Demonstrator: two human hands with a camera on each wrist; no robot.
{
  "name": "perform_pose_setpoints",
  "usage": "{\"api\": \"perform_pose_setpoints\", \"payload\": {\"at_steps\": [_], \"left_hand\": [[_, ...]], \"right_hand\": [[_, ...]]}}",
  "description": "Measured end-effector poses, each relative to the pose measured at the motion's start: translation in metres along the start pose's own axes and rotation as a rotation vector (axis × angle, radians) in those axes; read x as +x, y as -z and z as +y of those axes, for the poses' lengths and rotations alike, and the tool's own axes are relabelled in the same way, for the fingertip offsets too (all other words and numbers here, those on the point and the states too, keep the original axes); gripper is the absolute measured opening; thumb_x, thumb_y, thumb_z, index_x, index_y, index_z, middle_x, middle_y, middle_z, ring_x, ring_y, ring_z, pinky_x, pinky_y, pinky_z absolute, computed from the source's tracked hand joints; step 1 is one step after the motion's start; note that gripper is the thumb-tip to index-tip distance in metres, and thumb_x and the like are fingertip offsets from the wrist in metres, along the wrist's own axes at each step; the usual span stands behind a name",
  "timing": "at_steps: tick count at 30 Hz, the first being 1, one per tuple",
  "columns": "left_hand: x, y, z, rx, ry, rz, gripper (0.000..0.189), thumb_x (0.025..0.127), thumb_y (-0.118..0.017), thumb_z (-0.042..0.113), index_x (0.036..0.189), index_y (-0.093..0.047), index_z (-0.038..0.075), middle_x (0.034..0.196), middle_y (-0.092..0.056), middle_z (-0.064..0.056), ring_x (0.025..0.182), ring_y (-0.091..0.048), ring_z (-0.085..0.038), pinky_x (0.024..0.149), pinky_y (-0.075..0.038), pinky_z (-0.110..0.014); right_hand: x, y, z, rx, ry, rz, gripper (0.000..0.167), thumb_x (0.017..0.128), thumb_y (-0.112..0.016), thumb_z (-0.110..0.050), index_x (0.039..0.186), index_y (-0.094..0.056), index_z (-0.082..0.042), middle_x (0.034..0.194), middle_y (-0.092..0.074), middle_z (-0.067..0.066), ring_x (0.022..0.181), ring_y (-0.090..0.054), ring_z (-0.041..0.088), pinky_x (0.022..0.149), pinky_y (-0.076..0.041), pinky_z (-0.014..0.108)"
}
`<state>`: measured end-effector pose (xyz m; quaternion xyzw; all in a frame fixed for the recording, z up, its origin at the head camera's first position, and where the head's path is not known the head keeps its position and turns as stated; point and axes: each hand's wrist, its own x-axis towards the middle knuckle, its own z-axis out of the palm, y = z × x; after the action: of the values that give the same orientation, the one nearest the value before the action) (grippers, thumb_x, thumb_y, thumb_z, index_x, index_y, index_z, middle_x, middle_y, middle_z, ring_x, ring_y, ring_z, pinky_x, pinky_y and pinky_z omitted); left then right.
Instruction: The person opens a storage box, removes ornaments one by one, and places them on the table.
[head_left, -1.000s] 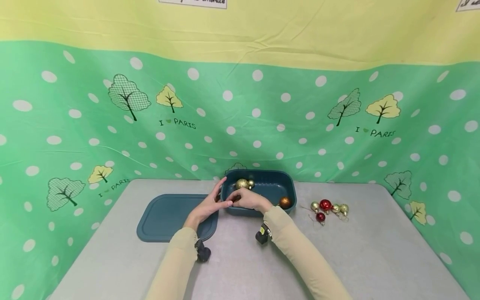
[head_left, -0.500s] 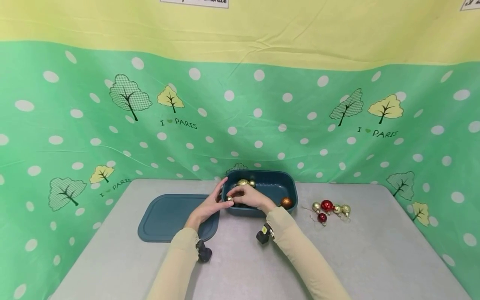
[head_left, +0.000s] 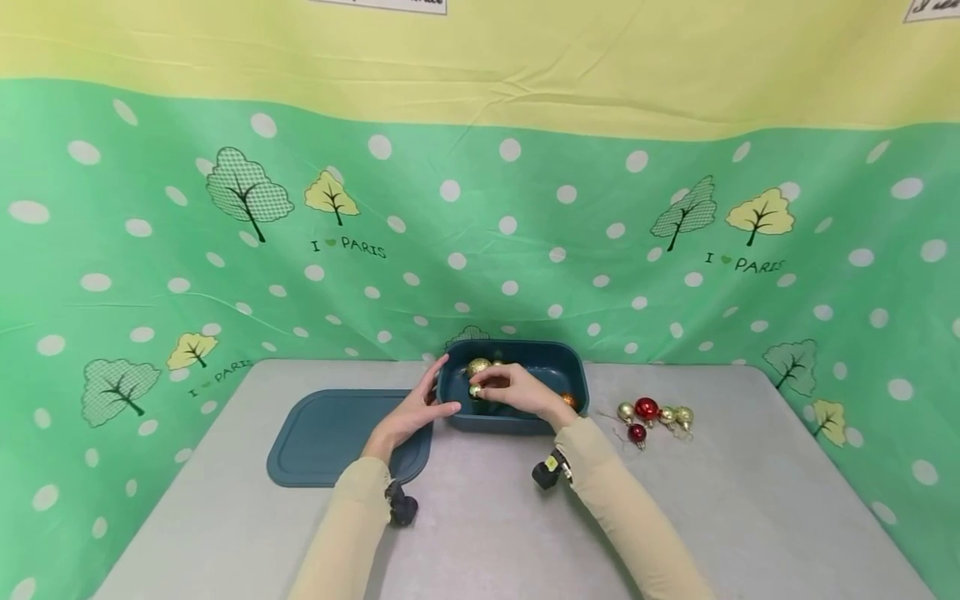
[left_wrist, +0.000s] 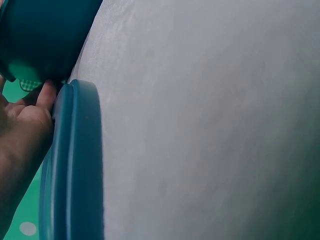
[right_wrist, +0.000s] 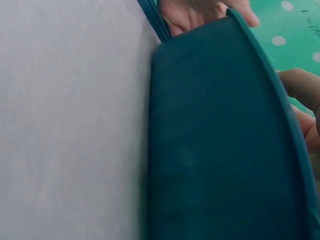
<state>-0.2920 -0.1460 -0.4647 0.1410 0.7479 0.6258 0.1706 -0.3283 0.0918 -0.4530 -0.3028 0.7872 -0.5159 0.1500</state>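
Over the inside of a dark blue rectangular box [head_left: 495,425], my right hand [head_left: 517,392] pinches a small shiny gold bauble [head_left: 475,390] between thumb and fingertips. My left hand [head_left: 411,413] rests against the box's left end, fingers fairly straight along the side and thumb at the front rim. A larger glittery gold bauble [head_left: 477,367] lies at the back left inside, with a smaller gold one [head_left: 497,363] beside it. Partly behind my right wrist is an orange bauble [head_left: 569,401]. In the right wrist view, the box wall [right_wrist: 215,135] hides most of the right hand's fingers.
A matching blue lid [head_left: 330,437] lies flat on the grey table [head_left: 480,533], left of the box and partly under my left forearm. To the box's right sit several small gold baubles and two red baubles [head_left: 647,408]. A green patterned cloth [head_left: 510,250] hangs behind the table.
My right hand has lifted from the box's front left corner and shifted slightly right and back, carrying the small gold bauble, which now shows. The left hand stays against the box.
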Motion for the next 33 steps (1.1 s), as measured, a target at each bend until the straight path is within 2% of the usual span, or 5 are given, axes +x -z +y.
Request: {"api": "perform_pose_setpoints", "payload": {"at_steps": [12, 20, 24, 27, 33], "left_hand": [[-0.001, 0.001, 0.0, -0.007, -0.024, 0.001, 0.091, 0.091, -0.068, 0.013, 0.158, -0.006, 0.02, 0.159, 0.008, -0.019, 0.145, 0.004, -0.035, 0.114, -0.01, -0.048], [-0.002, 0.001, 0.001, -0.009, -0.027, -0.005, 0.09, 0.091, -0.067, 0.013, 0.158, -0.006, 0.019, 0.159, 0.01, -0.018, 0.144, 0.006, -0.034, 0.114, -0.008, -0.048], [-0.002, 0.002, 0.0, -0.001, -0.027, -0.005, 0.09, 0.092, -0.067, 0.013, 0.158, -0.006, 0.019, 0.159, 0.011, -0.018, 0.144, 0.006, -0.034, 0.115, -0.008, -0.047], [0.0, 0.002, -0.003, 0.007, -0.026, -0.007, 0.091, 0.091, -0.068, 0.014, 0.157, -0.006, 0.018, 0.158, 0.011, -0.019, 0.144, 0.007, -0.035, 0.114, -0.008, -0.048], [0.01, 0.005, -0.023, -0.01, -0.031, 0.008, 0.092, 0.09, -0.069, 0.016, 0.158, -0.007, 0.023, 0.158, 0.01, -0.019, 0.144, 0.007, -0.036, 0.114, -0.007, -0.051]], "right_hand": [[-0.027, 0.018, -0.003, -0.041, 0.031, 0.071, 0.031, 0.096, -0.061, -0.014, 0.122, -0.064, 0.003, 0.112, -0.065, 0.011, 0.097, -0.061, 0.02, 0.082, -0.051, 0.033], [-0.048, 0.031, -0.006, -0.08, 0.081, 0.123, 0.029, 0.096, -0.061, -0.01, 0.121, -0.064, 0.004, 0.114, -0.065, 0.011, 0.102, -0.061, 0.022, 0.085, -0.051, 0.033], [-0.06, 0.035, -0.01, -0.065, 0.052, 0.135, 0.029, 0.097, -0.059, -0.011, 0.123, -0.063, 0.003, 0.118, -0.063, 0.012, 0.104, -0.061, 0.023, 0.084, -0.051, 0.033], [-0.069, 0.039, -0.013, -0.063, 0.024, 0.143, 0.03, 0.097, -0.059, -0.012, 0.124, -0.063, 0.001, 0.121, -0.062, 0.012, 0.104, -0.061, 0.023, 0.083, -0.051, 0.036], [-0.085, 0.05, -0.016, -0.033, -0.012, 0.155, 0.031, 0.099, -0.057, -0.013, 0.126, -0.06, 0.001, 0.123, -0.06, 0.014, 0.105, -0.059, 0.027, 0.084, -0.05, 0.041]]}}
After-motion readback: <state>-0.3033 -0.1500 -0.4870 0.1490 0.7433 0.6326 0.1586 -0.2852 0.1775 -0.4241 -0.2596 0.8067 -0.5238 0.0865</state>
